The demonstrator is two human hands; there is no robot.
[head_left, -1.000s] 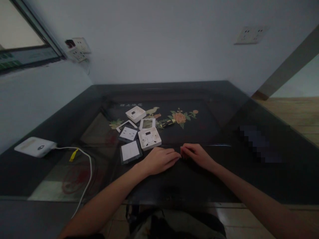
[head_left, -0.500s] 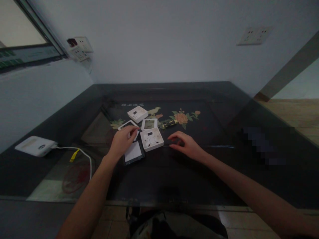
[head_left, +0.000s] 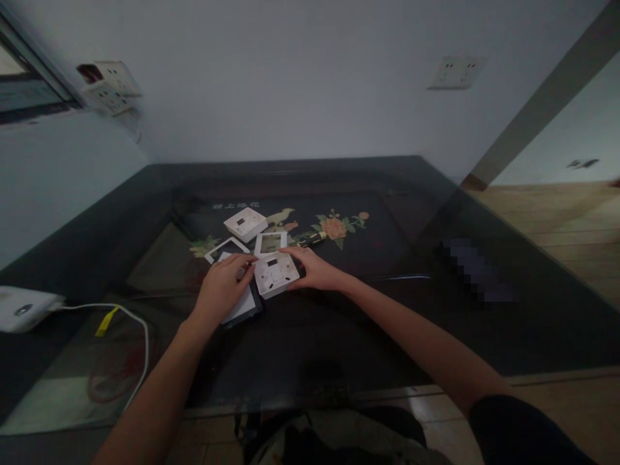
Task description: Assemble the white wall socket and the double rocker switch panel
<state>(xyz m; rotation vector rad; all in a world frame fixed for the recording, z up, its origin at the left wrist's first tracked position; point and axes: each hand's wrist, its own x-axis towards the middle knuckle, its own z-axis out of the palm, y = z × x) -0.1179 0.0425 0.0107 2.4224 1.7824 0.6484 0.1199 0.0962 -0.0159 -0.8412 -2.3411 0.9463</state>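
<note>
A square white mounting box (head_left: 276, 274), like those behind wall sockets, lies open side up on the dark table. My right hand (head_left: 314, 268) has its fingers and thumb closed around the box's right side. My left hand (head_left: 227, 284) is at the box's left corner, its fingers curled and pressed together; whatever they hold is hidden. Beneath it lies a dark plate with a white panel (head_left: 242, 309), partly covered. A second white mounting box (head_left: 245, 223) sits farther back. Two white frames, a left one (head_left: 227, 245) and a middle one (head_left: 270, 236), lie between.
A dark and gold cylinder (head_left: 312, 239) lies right of the frames. On the left, a white device (head_left: 29, 309) trails a white cable (head_left: 146, 342) with a yellow tag (head_left: 107, 321). A blurred-out dark object (head_left: 477, 270) rests at the right. Sockets (head_left: 456, 72) are on the wall.
My right hand has moved left and closed on the near mounting box's right side. My left hand stays close to the box, fingers still curled. The view has shifted to the right.
</note>
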